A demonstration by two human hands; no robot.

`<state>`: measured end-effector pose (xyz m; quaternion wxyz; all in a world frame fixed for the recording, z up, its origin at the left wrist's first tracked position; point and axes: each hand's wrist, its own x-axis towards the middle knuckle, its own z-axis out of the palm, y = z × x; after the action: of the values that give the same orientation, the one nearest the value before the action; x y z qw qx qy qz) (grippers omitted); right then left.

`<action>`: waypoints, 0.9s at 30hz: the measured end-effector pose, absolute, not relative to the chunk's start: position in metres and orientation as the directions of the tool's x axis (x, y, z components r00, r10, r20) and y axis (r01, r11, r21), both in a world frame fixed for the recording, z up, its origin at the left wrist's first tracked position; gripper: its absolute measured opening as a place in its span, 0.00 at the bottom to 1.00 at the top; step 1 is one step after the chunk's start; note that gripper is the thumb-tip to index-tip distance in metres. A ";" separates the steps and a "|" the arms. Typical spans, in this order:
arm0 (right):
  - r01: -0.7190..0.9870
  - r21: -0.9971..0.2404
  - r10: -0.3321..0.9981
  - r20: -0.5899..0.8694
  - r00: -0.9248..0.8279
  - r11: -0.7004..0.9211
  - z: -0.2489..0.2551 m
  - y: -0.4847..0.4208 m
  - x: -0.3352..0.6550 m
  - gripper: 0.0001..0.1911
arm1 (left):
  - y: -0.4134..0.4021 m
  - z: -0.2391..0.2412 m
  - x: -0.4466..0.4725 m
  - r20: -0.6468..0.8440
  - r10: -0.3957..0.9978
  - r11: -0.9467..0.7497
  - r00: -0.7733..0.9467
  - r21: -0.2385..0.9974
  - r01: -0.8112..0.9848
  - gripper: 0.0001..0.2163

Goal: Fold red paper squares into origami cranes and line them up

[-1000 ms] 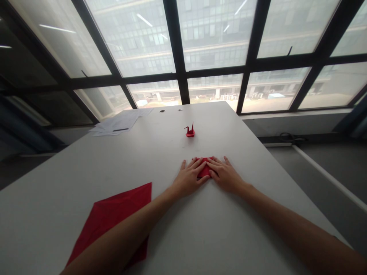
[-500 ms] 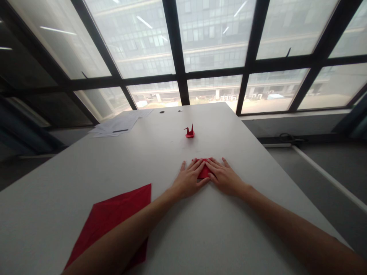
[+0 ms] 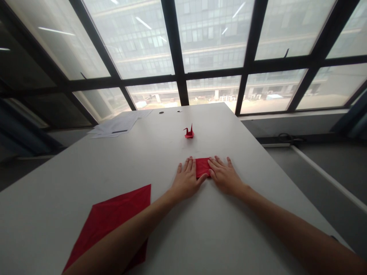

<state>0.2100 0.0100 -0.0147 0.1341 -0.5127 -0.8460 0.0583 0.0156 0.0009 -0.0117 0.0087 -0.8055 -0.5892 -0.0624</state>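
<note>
A small folded red paper lies flat on the white table. My left hand rests flat on its left edge, fingers stretched out, thumb touching its near corner. My right hand lies flat on its right edge, fingers spread. The middle of the paper shows between the two hands. A finished red paper crane stands farther back on the table.
A large red paper sheet lies at the near left, partly under my left forearm. White papers with a dark pen sit at the far left corner. Big windows stand behind the table; its right edge drops to the floor.
Both hands have slid apart sideways over the folded paper, uncovering its middle. The fingers were overlapping on it before.
</note>
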 end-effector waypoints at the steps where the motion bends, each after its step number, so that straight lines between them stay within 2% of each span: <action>1: 0.856 -0.237 0.887 0.171 -0.429 0.459 -0.014 0.010 0.210 0.28 | 0.001 -0.012 0.016 0.115 0.956 -0.279 0.270 0.068 0.958 0.41; 4: 0.874 -0.242 0.905 0.177 -0.386 0.421 -0.015 0.009 0.210 0.28 | 0.000 -0.011 0.015 0.157 0.955 -0.270 0.251 0.112 0.956 0.42; 9: 0.868 -0.275 0.908 0.192 -0.372 0.414 -0.018 0.011 0.212 0.28 | 0.004 -0.008 0.012 0.225 0.815 -0.574 0.534 0.186 0.797 0.29; 11: 0.853 -0.326 0.910 0.220 -0.351 0.408 -0.018 0.012 0.213 0.27 | 0.006 -0.007 0.011 0.218 0.780 -0.626 0.587 0.234 0.744 0.24; 14: 0.811 -0.444 0.905 0.358 -0.230 0.382 -0.017 0.017 0.216 0.26 | 0.008 -0.007 0.009 0.223 0.787 -0.617 0.576 0.306 0.725 0.22; 17: 0.731 -0.520 0.857 0.486 -0.172 0.442 -0.016 0.021 0.220 0.24 | 0.009 -0.007 0.009 0.249 0.793 -0.608 0.556 0.355 0.710 0.21; 22: 0.610 -0.541 0.807 0.489 -0.332 0.579 -0.019 0.023 0.222 0.21 | 0.010 -0.005 0.010 0.335 0.798 -0.603 0.501 0.439 0.667 0.16; 27: 0.581 -0.565 0.804 0.495 -0.330 0.586 -0.019 0.022 0.221 0.20 | 0.010 -0.005 0.010 0.363 0.800 -0.600 0.479 0.489 0.632 0.08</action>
<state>0.2213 0.0218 -0.0189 0.3863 -0.4312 -0.8025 0.1444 0.0101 0.0104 -0.0050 -0.1458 -0.8474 -0.4225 -0.2867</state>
